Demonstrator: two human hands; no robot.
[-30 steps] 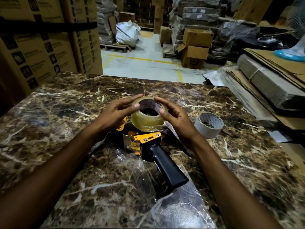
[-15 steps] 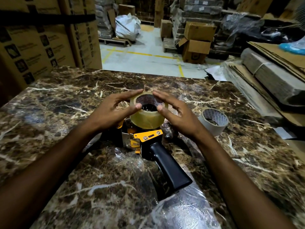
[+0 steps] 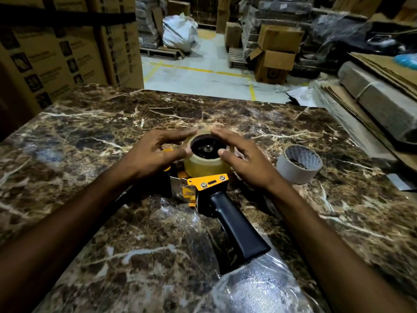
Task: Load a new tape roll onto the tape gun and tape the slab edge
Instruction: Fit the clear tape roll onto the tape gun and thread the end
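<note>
A clear tape roll (image 3: 204, 164) sits low over the black hub of the tape gun (image 3: 208, 184), which lies on its side on the brown marble slab (image 3: 90, 136). The gun has an orange frame and a black handle (image 3: 237, 231) pointing toward me. My left hand (image 3: 153, 154) presses the roll's left rim with straight fingers and thumb. My right hand (image 3: 241, 159) presses the right rim the same way.
An empty grey tape core (image 3: 297, 163) lies on the slab to the right. Clear plastic wrap (image 3: 248, 288) covers the slab's near part. Printed cartons (image 3: 56, 53) stand at the left, flat cardboard and bundles (image 3: 379, 91) at the right, with warehouse floor beyond.
The roll has gone down over the gun's hub, which now fills its hole. Both hands moved down with it, fingers flatter on the rim.
</note>
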